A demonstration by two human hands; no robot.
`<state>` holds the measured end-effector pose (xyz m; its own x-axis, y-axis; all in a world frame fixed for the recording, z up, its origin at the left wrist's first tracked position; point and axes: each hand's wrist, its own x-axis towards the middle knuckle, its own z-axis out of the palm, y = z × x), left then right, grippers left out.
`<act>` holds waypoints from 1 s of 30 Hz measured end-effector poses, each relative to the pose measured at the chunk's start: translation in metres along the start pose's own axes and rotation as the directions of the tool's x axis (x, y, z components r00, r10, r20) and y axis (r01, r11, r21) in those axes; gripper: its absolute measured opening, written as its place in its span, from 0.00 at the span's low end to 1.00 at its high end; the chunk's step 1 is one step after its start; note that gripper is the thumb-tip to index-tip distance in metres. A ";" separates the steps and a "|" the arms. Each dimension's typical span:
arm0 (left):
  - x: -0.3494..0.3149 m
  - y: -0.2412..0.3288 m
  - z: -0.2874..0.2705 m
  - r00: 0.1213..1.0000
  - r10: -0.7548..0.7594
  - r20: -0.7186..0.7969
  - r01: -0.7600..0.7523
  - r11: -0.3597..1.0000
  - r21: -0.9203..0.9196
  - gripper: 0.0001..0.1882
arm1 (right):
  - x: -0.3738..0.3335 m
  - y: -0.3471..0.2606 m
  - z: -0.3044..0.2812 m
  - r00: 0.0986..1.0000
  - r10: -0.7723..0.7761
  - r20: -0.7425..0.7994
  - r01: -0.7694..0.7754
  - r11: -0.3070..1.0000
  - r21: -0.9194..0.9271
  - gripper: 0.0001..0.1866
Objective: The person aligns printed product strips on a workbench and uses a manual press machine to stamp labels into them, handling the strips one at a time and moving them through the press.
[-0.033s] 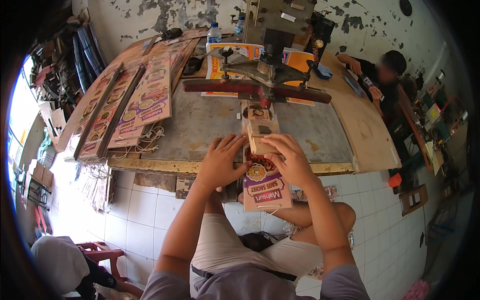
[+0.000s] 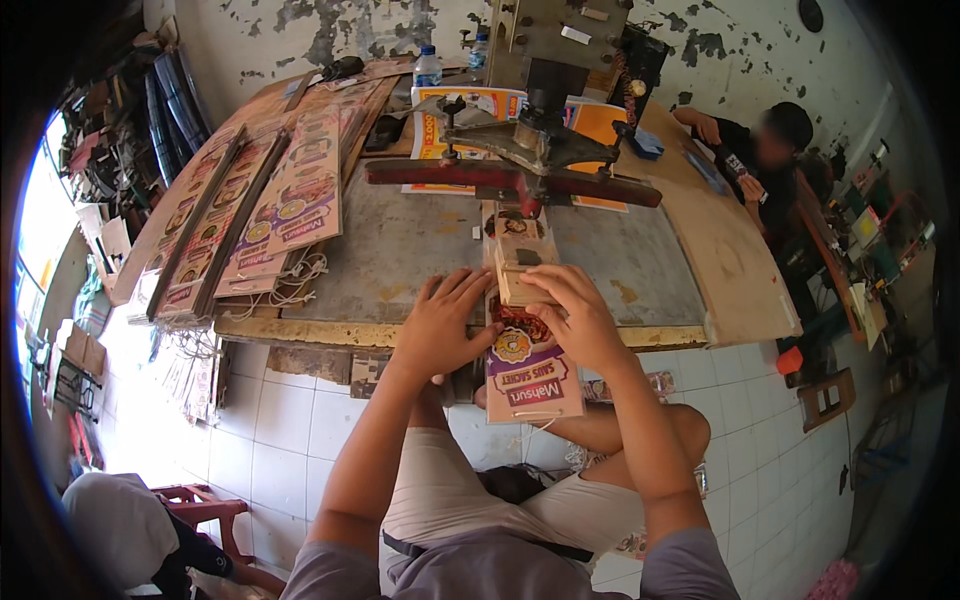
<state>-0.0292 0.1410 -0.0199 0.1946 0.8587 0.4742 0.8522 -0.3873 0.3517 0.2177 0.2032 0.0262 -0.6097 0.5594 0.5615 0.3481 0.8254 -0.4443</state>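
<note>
A long printed cardboard strip (image 2: 530, 382), purple, red and cream with a string at its near end, lies across the table's front edge, its near part jutting out over my lap. On top of it rests a small pale wooden block (image 2: 513, 290). My right hand (image 2: 580, 318) grips the block at its right side, fingertips on its top. Flat on the table at the strip's left edge lies my left hand (image 2: 445, 325), fingers stretched and thumb touching the strip. Beyond the block, the red-edged metal press head (image 2: 510, 180) hangs over the strip's far end.
Stacks of similar printed strips (image 2: 290, 200) with white strings lie on the left of the table, beside dark metal bars (image 2: 228, 215). Water bottles (image 2: 428, 68) and an orange printed sheet (image 2: 430, 130) are at the back. Another person (image 2: 770, 160) sits at far right.
</note>
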 end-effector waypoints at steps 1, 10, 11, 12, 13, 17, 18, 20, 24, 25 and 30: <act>0.000 0.000 -0.001 1.000 -0.002 0.003 0.002 1.000 0.002 0.40 | 0.003 0.005 0.005 1.000 -0.001 -0.009 0.001 1.000 -0.012 0.22; 0.000 0.001 -0.004 1.000 0.005 -0.009 -0.005 1.000 -0.013 0.40 | 0.023 0.040 0.024 1.000 -0.028 0.003 0.029 0.996 -0.083 0.23; 0.001 0.001 -0.004 1.000 0.009 -0.015 -0.009 1.000 -0.017 0.40 | 0.026 0.043 0.025 1.000 -0.017 0.010 0.017 0.997 -0.082 0.23; 0.002 0.002 -0.004 1.000 0.009 -0.013 -0.009 1.000 -0.019 0.40 | 0.028 0.045 0.026 1.000 -0.014 0.011 0.015 0.997 -0.082 0.23; 0.002 0.002 -0.004 1.000 0.008 -0.016 -0.008 1.000 -0.021 0.40 | 0.030 0.047 0.027 1.000 -0.010 0.008 0.010 0.997 -0.079 0.23; 0.003 0.002 -0.004 1.000 0.008 -0.007 -0.008 1.000 -0.023 0.39 | 0.034 0.051 0.029 1.000 0.008 0.006 -0.007 0.997 -0.072 0.24; 0.004 0.003 -0.006 1.000 0.009 -0.001 -0.009 1.000 -0.025 0.39 | 0.034 0.052 0.029 1.000 0.014 0.005 -0.013 0.997 -0.071 0.24; 0.006 0.005 -0.010 1.000 -0.006 0.022 0.006 1.000 -0.023 0.39 | 0.034 0.053 0.030 1.000 0.004 -0.015 -0.005 0.998 -0.065 0.24; 0.005 0.005 -0.009 0.999 -0.017 0.040 0.017 1.000 0.000 0.39 | 0.035 0.052 0.032 1.000 -0.011 -0.029 0.009 0.997 -0.071 0.23; 0.006 0.006 -0.009 0.999 -0.023 0.043 0.023 1.000 0.000 0.39 | 0.035 0.053 0.031 0.999 -0.005 -0.033 0.003 0.998 -0.058 0.23; 0.006 0.008 -0.010 0.998 -0.024 0.058 0.023 1.000 0.020 0.40 | 0.032 0.057 0.031 0.998 -0.008 -0.058 0.006 0.999 -0.034 0.23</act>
<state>-0.0263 0.1400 -0.0056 0.2020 0.8859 0.4176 0.8662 -0.3606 0.3460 0.1956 0.2662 -0.0027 -0.5700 0.5565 0.6045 0.3683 0.8307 -0.4175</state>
